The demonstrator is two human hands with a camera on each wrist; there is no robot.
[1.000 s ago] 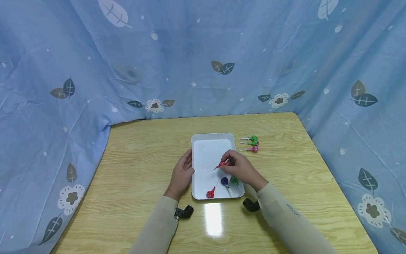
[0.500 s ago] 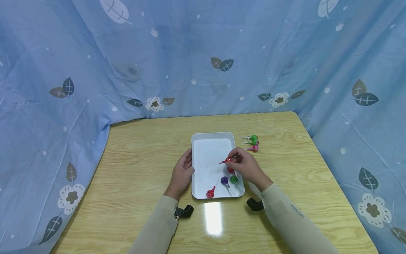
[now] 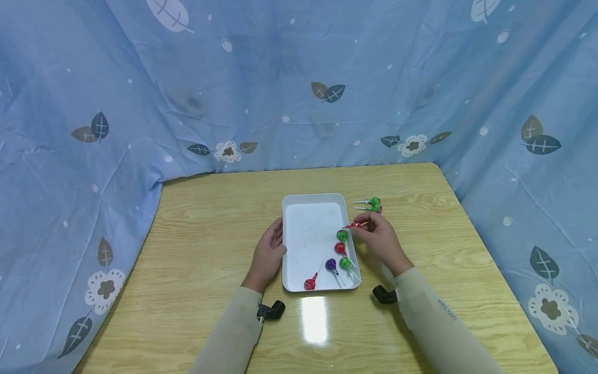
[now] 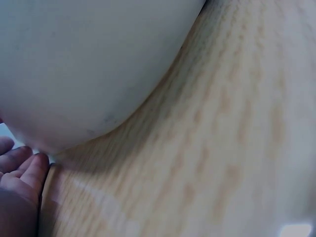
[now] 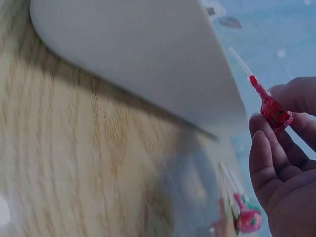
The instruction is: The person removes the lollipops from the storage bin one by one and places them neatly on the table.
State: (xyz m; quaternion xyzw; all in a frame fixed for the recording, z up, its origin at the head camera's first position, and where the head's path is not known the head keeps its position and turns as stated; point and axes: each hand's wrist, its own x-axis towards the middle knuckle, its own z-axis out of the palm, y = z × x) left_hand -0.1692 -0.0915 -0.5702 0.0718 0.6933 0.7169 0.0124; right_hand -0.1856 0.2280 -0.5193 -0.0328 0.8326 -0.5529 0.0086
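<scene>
My right hand [image 3: 382, 240] pinches a red lollipop [image 5: 275, 112] by its wrapped head, over the right rim of the white tray [image 3: 306, 218]. Its white stick points left across the tray. My left hand [image 3: 267, 257] rests along the tray's left side, fingers fairly straight and touching the wall. Inside the tray lie a purple lollipop [image 3: 330, 265], two green lollipops, the upper one [image 3: 342, 236] near the right wall, and two red ones, one [image 3: 310, 283] by the front edge. In the left wrist view, the left fingers [image 4: 34, 170] appear at the tray's outer wall.
Green lollipops [image 3: 375, 201] lie in a row on the wooden table [image 3: 210, 223] right of the tray, sticks pointing left. A pink lollipop [image 5: 248, 219] lies below them, hidden behind the right hand in the head view. A blue patterned curtain [image 3: 261, 93] surrounds the table.
My right hand has moved right and slightly back with the red lollipop, from over the tray's middle to its right rim. This uncovers the upper green lollipop. The left hand has stayed put.
</scene>
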